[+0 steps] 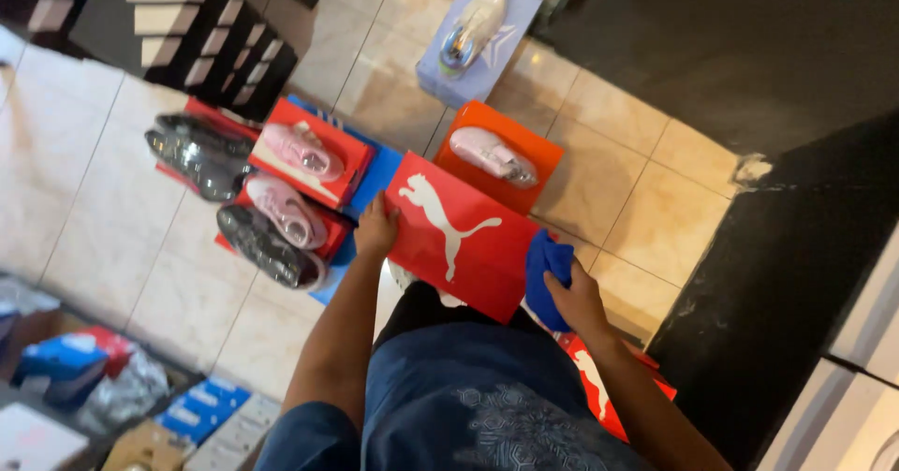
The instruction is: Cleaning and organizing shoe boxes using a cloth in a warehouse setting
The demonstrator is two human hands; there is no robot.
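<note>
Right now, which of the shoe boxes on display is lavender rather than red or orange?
The lavender box farthest from the person, topped by a pale cream shoe. The others nearby are red or orange.

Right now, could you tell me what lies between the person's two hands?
In the head view, the red shoe box spans the gap between the left hand and the right hand, which also grips a blue cloth.

Tilted red shoebox (464,237), blue cloth (546,274)

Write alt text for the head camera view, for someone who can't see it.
Seen from above, a person's left hand and right hand, which also grips a blue cloth, hold a red shoebox over a tiled floor where pink shoes sit on boxes.
</note>
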